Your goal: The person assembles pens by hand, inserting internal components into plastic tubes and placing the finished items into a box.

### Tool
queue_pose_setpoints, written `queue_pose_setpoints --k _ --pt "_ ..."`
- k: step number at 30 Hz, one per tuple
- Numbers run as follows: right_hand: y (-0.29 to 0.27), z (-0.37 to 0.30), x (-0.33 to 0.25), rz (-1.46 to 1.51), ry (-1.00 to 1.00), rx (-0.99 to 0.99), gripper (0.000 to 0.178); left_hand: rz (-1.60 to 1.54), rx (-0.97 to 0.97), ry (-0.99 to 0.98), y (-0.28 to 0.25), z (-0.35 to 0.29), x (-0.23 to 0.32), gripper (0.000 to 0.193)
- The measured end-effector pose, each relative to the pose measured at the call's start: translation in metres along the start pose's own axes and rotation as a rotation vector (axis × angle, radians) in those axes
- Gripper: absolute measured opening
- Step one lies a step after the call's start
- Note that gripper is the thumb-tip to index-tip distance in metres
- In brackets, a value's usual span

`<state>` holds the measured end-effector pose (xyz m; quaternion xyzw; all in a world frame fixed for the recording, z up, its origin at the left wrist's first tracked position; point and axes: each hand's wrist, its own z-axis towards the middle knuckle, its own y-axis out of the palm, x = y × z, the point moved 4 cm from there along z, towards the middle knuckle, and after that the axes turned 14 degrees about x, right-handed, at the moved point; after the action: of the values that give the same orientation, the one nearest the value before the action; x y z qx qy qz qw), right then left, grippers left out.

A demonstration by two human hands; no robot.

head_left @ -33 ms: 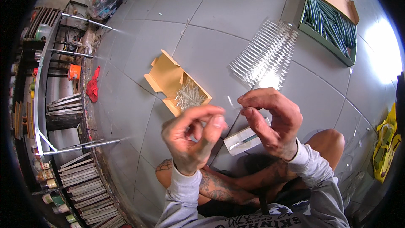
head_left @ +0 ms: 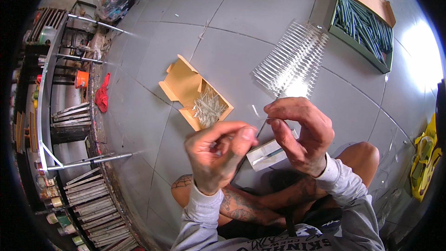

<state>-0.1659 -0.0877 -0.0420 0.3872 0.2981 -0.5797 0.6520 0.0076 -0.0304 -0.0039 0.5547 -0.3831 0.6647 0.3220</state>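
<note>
A person sits cross-legged on a grey tiled floor point(head_left: 139, 111), seen from above, both hands raised close together over the lap; the left hand point(head_left: 218, 155) is curled, thumb and forefinger pinched nearly shut on something too small to make out, perhaps the tip of a thin wire; the right hand point(head_left: 302, 132) is also curled, fingertips closed on a fine clear strip point(head_left: 256, 111) that juts out toward the left hand; between the two hands runs a thin dark wire point(head_left: 261, 128), though the view is too poor to be sure which hand grips it; just below the hands, on the floor by the knees, lies a small white packet point(head_left: 268, 153); beyond the left hand sits an open cardboard box point(head_left: 186, 86) holding a heap of thin pale pins; further off, beyond the right hand, a fanned row of clear plastic strips point(head_left: 292, 58) lies on the tiles; at the far right corner stands a green tray point(head_left: 381, 65) filled with dark rods; metal racks point(head_left: 69, 111) and a red rag point(head_left: 101, 95) line the left edge.
</note>
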Motion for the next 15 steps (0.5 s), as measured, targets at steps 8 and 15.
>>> queue_pose_setpoints --k 8,15 --pt "-0.004 -0.008 -0.004 -0.160 -0.341 0.103 0.039 -0.373 -0.147 -0.366 0.025 -0.014 -0.010 0.027" --pt "-0.005 -0.005 -0.004 -0.244 -0.490 0.038 0.043 -0.440 -0.107 -0.441 0.024 -0.015 -0.023 0.029"
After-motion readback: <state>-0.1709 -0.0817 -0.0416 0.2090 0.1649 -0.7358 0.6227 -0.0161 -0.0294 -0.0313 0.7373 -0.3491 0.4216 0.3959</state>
